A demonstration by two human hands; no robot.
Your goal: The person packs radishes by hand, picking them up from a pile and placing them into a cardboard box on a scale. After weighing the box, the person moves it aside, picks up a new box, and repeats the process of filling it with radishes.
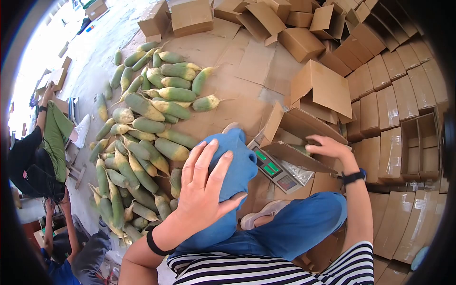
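My left hand (202, 183) lies palm down on my blue-trousered knee (237, 161), its fingers spread and nothing in it. Beyond the knee, an open cardboard box (304, 128) sits on a digital scale (275, 170) with lit green displays. My right hand (327, 146) reaches into that box over its near flap. Its fingers are curled on a green radish (300, 148), mostly hidden by the flap. To the left, a large heap of green-and-white radishes (137, 152) spreads over the floor, close to my left hand.
Flattened cardboard (228, 61) covers the floor ahead. Several open boxes (299, 42) are piled at the back, and stacked cartons (387, 109) line the right side. At the left edge another person (35, 156) sits, with a further person (71, 251) below.
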